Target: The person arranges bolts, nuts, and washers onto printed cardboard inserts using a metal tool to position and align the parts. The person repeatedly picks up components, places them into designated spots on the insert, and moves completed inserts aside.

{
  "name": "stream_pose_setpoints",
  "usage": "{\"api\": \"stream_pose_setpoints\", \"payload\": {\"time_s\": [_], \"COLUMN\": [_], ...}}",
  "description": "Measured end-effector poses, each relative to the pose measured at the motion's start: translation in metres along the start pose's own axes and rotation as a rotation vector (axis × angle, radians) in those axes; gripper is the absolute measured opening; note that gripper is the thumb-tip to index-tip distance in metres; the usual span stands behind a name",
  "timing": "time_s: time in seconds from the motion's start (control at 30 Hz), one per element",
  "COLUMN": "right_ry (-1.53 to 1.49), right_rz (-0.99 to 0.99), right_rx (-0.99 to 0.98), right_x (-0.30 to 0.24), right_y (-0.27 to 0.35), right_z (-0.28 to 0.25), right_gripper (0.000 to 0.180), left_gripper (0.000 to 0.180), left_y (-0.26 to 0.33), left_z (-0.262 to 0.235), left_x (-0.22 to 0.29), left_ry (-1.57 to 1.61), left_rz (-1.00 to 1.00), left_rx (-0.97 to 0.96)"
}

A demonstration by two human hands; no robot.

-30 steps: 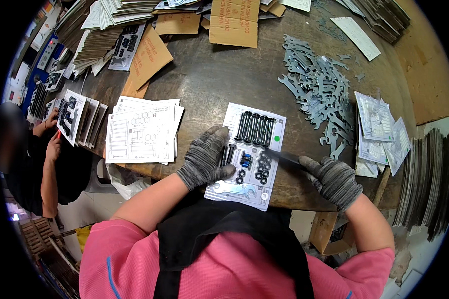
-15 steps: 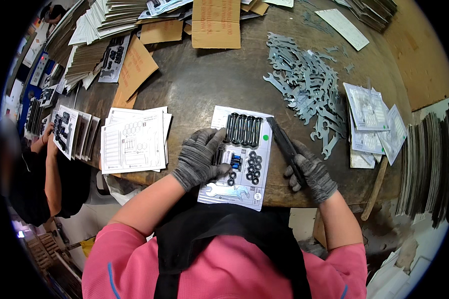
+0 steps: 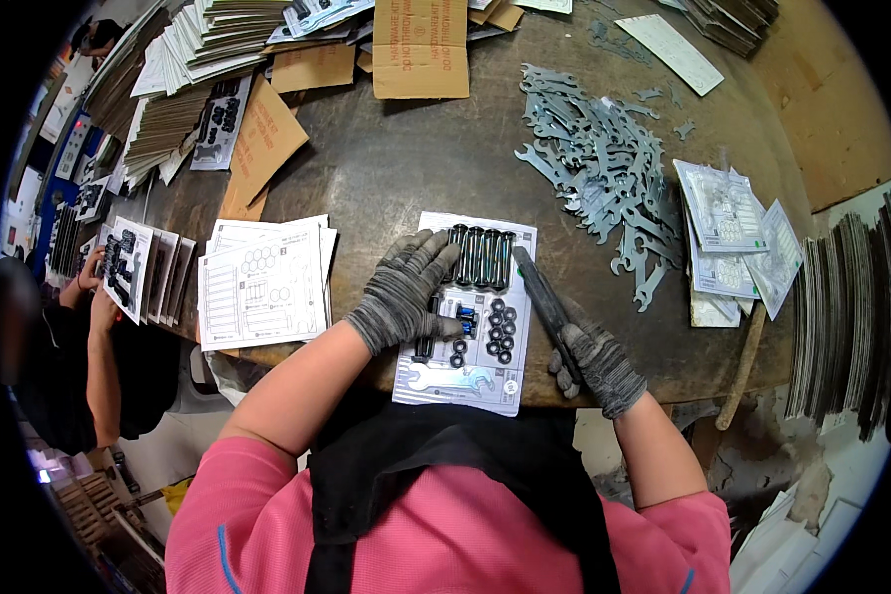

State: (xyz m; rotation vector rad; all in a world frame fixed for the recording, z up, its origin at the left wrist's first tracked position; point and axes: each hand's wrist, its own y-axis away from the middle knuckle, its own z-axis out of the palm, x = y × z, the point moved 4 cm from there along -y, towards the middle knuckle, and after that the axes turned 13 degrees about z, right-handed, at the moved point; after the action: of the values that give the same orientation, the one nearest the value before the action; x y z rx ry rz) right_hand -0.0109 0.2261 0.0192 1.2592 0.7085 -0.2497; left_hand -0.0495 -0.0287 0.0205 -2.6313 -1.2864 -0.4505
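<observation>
A white card (image 3: 508,372) with hardware sealed under clear plastic lies in front of me on the dark table. It bears a row of long black bolts (image 3: 480,255), several black nuts (image 3: 502,332), small blue-marked pieces (image 3: 466,317) and a silver open-end wrench (image 3: 451,378). My left hand (image 3: 398,294), in a grey knit glove, rests over the card's left side with fingers stretched toward the bolts, partly covering shorter black bolts. In my gloved right hand (image 3: 604,361) is a long, narrow black bar (image 3: 542,297), its far end over the card's right edge.
Loose silver wrenches (image 3: 614,163) form a heap at the far right. Packed cards (image 3: 723,213) and a wooden-handled tool (image 3: 742,371) lie nearer on the right. Printed cards (image 3: 262,287) are stacked on the left. Another person's hands (image 3: 97,287) hold cards at far left.
My right hand has moved left and slightly down. The black bar now lies over the card's right edge and hides the green dot. My left hand stays on the card.
</observation>
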Motion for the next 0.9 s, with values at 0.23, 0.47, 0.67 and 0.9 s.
{"api": "stream_pose_setpoints", "payload": {"time_s": [0.23, 0.47, 0.67, 0.9], "right_ry": [0.014, 0.079, 0.162, 0.250], "right_rz": [0.006, 0.066, 0.081, -0.009], "right_rx": [-0.061, -0.102, -0.157, 0.115], "right_x": [0.012, 0.011, 0.007, -0.024], "right_y": [0.015, 0.030, 0.032, 0.052], "right_z": [0.004, 0.000, -0.017, -0.036], "right_gripper": [0.064, 0.072, 0.062, 0.055], "left_gripper": [0.101, 0.101, 0.101, 0.098], "left_y": [0.002, 0.002, 0.002, -0.009], "left_z": [0.003, 0.003, 0.003, -0.012], "left_x": [-0.002, -0.002, -0.002, -0.006], "left_ry": [-0.012, -0.020, -0.011, 0.080], "left_rz": [-0.010, -0.004, -0.004, -0.013], "left_rx": [0.012, 0.010, 0.001, 0.012]}}
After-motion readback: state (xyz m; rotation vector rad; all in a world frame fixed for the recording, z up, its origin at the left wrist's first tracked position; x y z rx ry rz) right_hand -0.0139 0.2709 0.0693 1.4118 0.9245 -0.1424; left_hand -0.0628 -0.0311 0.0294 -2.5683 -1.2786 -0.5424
